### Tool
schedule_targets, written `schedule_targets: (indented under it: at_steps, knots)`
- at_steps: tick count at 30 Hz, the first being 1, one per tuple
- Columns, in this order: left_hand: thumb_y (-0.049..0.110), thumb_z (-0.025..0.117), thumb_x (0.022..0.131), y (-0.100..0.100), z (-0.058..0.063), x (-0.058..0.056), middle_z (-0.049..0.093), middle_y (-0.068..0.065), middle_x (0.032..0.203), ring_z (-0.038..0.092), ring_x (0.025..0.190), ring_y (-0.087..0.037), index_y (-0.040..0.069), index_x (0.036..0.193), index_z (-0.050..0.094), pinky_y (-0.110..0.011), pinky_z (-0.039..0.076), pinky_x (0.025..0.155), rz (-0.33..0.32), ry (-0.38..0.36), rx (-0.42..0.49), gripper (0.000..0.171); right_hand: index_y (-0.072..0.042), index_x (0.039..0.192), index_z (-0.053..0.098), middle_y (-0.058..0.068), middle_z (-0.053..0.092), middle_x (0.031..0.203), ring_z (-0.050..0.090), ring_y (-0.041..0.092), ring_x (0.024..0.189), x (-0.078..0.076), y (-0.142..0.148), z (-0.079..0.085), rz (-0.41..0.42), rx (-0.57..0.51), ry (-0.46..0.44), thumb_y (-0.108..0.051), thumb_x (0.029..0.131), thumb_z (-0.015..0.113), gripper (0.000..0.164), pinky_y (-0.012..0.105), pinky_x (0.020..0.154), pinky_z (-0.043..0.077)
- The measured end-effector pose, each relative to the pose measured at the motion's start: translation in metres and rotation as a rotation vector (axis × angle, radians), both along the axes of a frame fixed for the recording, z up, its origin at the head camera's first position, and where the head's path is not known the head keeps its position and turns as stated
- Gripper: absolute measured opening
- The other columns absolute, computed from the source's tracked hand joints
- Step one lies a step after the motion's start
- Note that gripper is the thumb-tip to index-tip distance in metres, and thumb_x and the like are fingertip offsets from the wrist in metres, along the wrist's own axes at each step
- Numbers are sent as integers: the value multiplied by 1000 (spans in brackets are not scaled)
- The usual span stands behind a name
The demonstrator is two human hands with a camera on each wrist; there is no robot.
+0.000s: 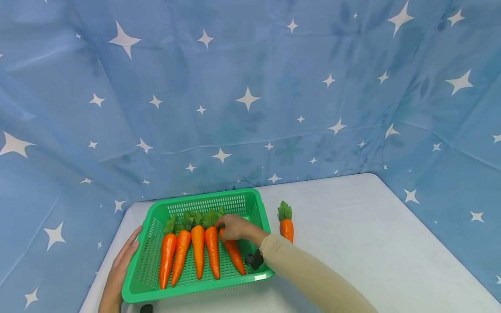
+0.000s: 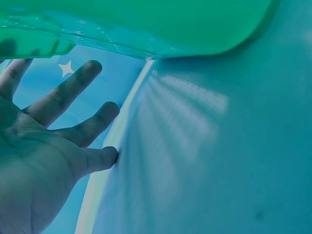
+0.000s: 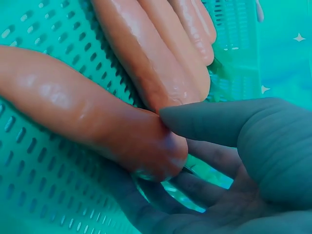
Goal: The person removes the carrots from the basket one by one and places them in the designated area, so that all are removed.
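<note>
A: How many carrots did you count?
B: I counted six. Five carrots (image 1: 198,252) were inside one green basket (image 1: 135,297), side by side, with their leaves (image 1: 188,219) toward the far wall. The sixth carrot (image 1: 287,229) was lying alone on the white counter (image 1: 352,226), to the right of the basket, and a beige sleeve (image 1: 313,269) hid its lower end.
A: And how many hands were there?
B: Two. The right hand (image 1: 236,227) was grasping the rightmost carrot (image 1: 233,254) in the basket. The left hand (image 1: 120,265) was beside the left wall and grasped nothing; whether it touched the wall, I could not tell.
A: What did the wrist views show that the head view did not?
B: The right one showed the grip closely: the thumb (image 3: 209,122) was on top of the thick end, and other fingers were under it. The left one showed the palm with straight, spread fingers (image 2: 68,92), and a pale patch of light (image 2: 195,102) on the counter. Only the head view showed all six carrots together.
A: Where was the grasped carrot relative to its hand?
B: Its thin tip pointed away from the fingers, toward the basket's near side. The other four were to the left of this hand.
</note>
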State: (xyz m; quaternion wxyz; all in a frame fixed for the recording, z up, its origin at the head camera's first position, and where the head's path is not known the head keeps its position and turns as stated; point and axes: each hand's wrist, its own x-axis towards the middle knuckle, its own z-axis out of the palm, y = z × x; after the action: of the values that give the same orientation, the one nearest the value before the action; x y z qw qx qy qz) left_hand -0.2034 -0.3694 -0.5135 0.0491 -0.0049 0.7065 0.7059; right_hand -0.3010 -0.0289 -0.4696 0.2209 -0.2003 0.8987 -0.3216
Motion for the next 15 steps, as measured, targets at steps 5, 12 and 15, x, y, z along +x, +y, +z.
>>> schedule_targets:
  at_steps: [5,12,15]
  knots:
    - [44,31,120,-2,1,0,22,5,165,55,124,5,18,175,6,-24,54,94,3,-23,-10,66,-5,138,72,12,67,138,54,19,84,1,0,3,2,-10,27,6,88,75,51,33,67,39]
    - [46,30,119,-2,2,0,6,-12,176,51,125,9,19,175,4,-20,51,95,-1,-39,-36,67,-3,136,72,13,68,135,65,23,104,1,2,4,-28,-59,18,2,90,76,46,35,81,52]
    - [45,31,119,-1,1,-1,15,-4,172,52,125,8,18,175,5,-20,51,95,-3,-30,-32,67,-1,135,72,13,69,133,64,23,101,1,4,5,-33,-87,19,2,91,75,45,36,80,53]
